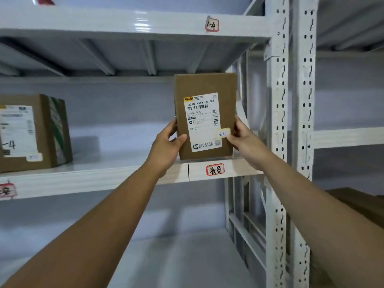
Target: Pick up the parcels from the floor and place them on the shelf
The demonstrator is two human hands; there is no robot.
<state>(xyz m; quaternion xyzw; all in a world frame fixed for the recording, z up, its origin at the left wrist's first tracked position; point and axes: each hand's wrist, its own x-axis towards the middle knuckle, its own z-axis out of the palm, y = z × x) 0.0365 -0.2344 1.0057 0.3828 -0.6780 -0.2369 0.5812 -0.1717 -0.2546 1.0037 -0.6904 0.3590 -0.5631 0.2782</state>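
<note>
A brown cardboard parcel with a white shipping label stands upright at the right end of the white middle shelf, its lower edge at the shelf's front lip. My left hand grips its lower left side, thumb across the front. My right hand holds the lower right side, thumb on a small yellow sticker on the label. Both arms reach up from below.
A larger brown box with a label sits on the same shelf at far left. White perforated uprights stand just right of the parcel. Another shelf board runs overhead. A brown box shows at lower right.
</note>
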